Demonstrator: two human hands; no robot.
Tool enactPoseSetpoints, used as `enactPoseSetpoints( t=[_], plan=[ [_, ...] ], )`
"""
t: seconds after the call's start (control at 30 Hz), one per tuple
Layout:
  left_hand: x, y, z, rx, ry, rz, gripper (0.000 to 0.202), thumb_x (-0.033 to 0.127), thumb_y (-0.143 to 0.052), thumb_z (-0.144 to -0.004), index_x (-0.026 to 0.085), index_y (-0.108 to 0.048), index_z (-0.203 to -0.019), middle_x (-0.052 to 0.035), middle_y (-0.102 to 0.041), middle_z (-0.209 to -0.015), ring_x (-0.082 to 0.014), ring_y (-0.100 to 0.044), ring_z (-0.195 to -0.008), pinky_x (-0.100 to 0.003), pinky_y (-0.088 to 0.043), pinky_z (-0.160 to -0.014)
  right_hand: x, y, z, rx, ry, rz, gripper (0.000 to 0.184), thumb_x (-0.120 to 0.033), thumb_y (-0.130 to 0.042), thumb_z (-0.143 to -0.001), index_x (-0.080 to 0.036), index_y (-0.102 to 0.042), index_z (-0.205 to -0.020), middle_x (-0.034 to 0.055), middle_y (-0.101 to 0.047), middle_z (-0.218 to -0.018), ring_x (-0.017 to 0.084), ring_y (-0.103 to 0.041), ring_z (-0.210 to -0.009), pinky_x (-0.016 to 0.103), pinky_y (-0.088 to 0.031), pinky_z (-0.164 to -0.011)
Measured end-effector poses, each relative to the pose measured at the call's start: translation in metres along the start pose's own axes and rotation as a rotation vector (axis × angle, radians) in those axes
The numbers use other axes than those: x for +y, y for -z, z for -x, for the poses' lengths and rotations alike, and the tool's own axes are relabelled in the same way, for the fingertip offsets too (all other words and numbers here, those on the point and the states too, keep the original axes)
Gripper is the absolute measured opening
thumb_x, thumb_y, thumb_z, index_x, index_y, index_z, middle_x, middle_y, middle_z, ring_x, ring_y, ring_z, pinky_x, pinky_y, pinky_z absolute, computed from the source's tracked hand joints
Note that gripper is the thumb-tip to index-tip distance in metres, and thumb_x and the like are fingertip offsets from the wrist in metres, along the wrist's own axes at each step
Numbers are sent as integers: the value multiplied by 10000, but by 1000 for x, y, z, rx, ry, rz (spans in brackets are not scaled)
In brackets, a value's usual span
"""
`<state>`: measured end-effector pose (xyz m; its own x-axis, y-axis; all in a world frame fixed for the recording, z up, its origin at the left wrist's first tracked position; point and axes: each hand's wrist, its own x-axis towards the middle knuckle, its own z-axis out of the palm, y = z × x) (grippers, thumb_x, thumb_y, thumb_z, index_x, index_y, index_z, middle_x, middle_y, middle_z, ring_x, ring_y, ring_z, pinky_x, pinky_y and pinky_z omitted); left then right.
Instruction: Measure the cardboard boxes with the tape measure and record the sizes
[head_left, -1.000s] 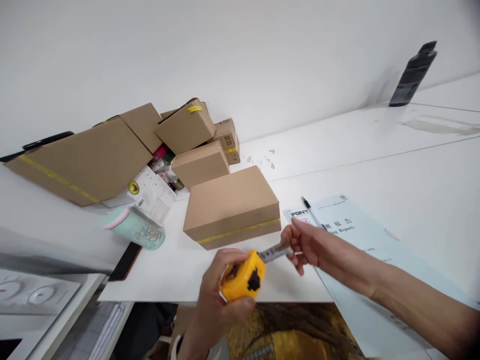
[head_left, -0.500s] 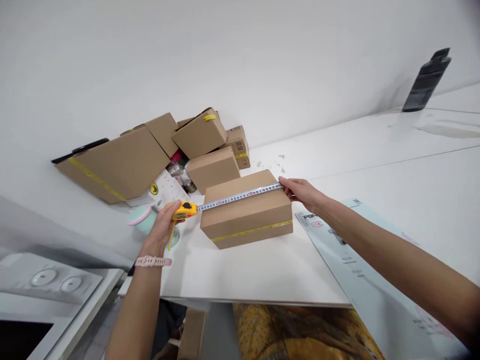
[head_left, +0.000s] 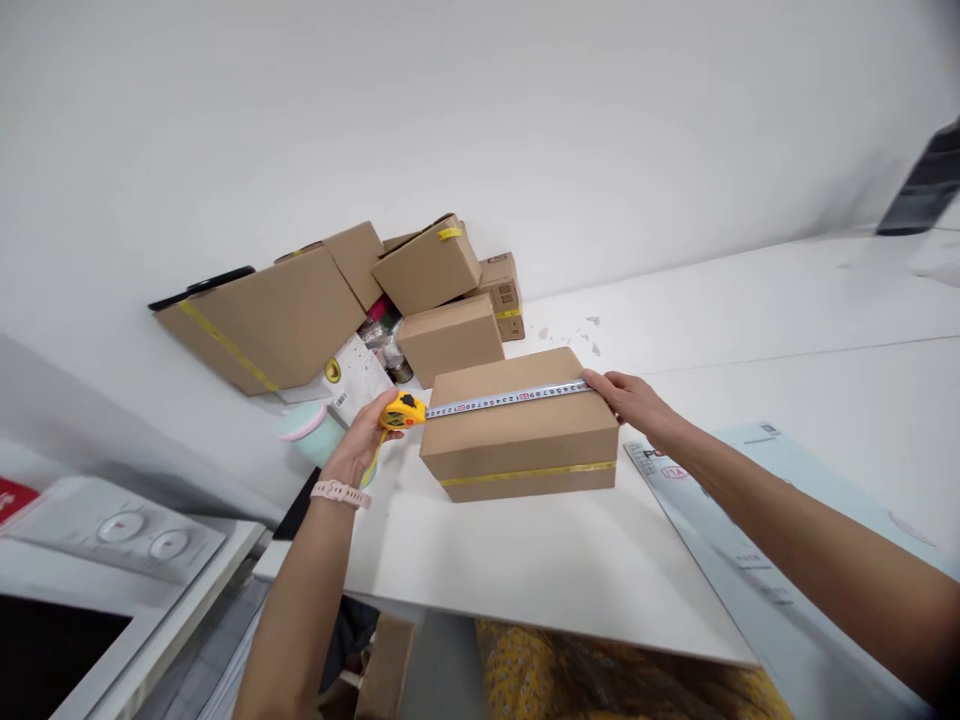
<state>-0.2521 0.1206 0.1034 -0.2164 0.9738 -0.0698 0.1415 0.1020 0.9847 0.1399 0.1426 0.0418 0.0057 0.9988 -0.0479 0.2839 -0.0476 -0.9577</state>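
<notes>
The box (head_left: 517, 442) sits at the centre of my dial, on the white table (head_left: 540, 560); it is plain matte cardboard, oblong and square-cornered, with a yellow band across its near side. My left hand (head_left: 362, 432), at nine o'clock, grips the tape measure (head_left: 403, 410) between thumb and curled fingers, just past the box's edge, probably to leave the whole top for the blade (head_left: 510, 398). That thin, pale strip with black and red figures runs from nine to three over the cardboard. My right hand (head_left: 630, 402), at three, pinches its end at the box's edge, I'd judge so it lies straight and won't slip; the very tip is hidden. From the tape measure's rounded, glossy yellow-and-black case a yellow strap dangles. The smooth bluish papers (head_left: 750, 540) lie at four, clear of the box.
</notes>
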Motion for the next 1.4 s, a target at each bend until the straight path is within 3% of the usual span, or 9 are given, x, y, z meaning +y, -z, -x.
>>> enactPoseSetpoints(
  t=[0.37, 0.67, 0.8, 0.9, 1.0, 1.07, 1.17, 1.3, 1.4],
  plan=[
    [-7, -3, 0, 27, 4, -11, 334, 458, -577, -987, 144, -644, -1079, -46, -676, -970, -154, -654, -770, -332, -564, -706, 9, 0, -8, -12, 6, -28, 496, -725, -566, -828, -234, -613, -779, 77, -669, -749, 209, -588, -647, 335, -464, -537],
    [3, -26, 49, 168, -295, -1, 491, 522, -771, -713, 225, -603, -1066, 14, -646, -874, -173, -656, -807, -255, -489, -702, -17, 10, -7, -32, 49, -31, 291, -480, -718, -803, -234, -563, -787, 49, -670, -670, 190, -604, -599, 348, -522, -575],
    [-1, -46, 102, -4, -233, -23, 514, 429, -836, -672, 217, -645, -1100, -37, -665, -965, -191, -663, -819, -271, -529, -689, -24, 19, -12, -59, 61, -39, 326, -496, -761, -755, -226, -586, -704, 34, -616, -624, 171, -562, -589, 331, -497, -563],
    [-17, -64, 142, -317, -42, 65, 565, 456, -819, -704, 231, -636, -1189, -111, -672, -1110, -241, -682, -849, -265, -536, -555, -37, 25, -12, -142, 130, -32, 395, -577, -771, -722, -214, -623, -669, 20, -581, -617, 146, -510, -592, 306, -460, -566],
    [-37, -84, 171, -646, 133, 278, 659, 455, -872, -648, 260, -630, -1230, -120, -641, -1200, -233, -645, -906, -276, -583, -596, -56, 24, -10, -320, 199, -24, 429, -621, -769, -716, -212, -640, -681, 2, -558, -597, 130, -463, -582, 290, -418, -572],
    [-45, -98, 181, -713, 160, 386, 689, 478, -894, -603, 236, -668, -1206, -112, -649, -1087, -216, -627, -862, -260, -587, -585, -69, 18, -10, -460, 218, -45, 434, -616, -790, -701, -210, -636, -700, -8, -550, -588, 124, -450, -571, 283, -396, -567],
    [-44, -121, 181, -593, 109, 535, 636, 505, -862, -619, 209, -709, -1161, -107, -616, -1024, -203, -615, -793, -251, -575, -512, -78, 1, -22, -512, 217, -67, 444, -594, -819, -680, -203, -611, -706, -16, -537, -575, 118, -449, -548, 271, -369, -545],
    [-27, -149, 163, -356, 64, 646, 565, 509, -817, -662, 193, -717, -1119, -117, -588, -1113, -196, -623, -748, -269, -560, -465, -74, -30, -53, -181, 260, 99, 389, -579, -590, -881, -204, -622, -778, 35, -650, -714, 156, -535, -619, 279, -403, -579],
    [-14, -166, 147, -250, 92, 670, 583, 527, -807, -664, 167, -701, -1111, -109, -604, -1078, -187, -625, -712, -269, -550, -470, -69, -47, -71, -31, 297, 207, 340, -461, -462, -947, -200, -676, -897, 81, -731, -975, 227, -629, -869, 311, -456, -748]
  ],
)
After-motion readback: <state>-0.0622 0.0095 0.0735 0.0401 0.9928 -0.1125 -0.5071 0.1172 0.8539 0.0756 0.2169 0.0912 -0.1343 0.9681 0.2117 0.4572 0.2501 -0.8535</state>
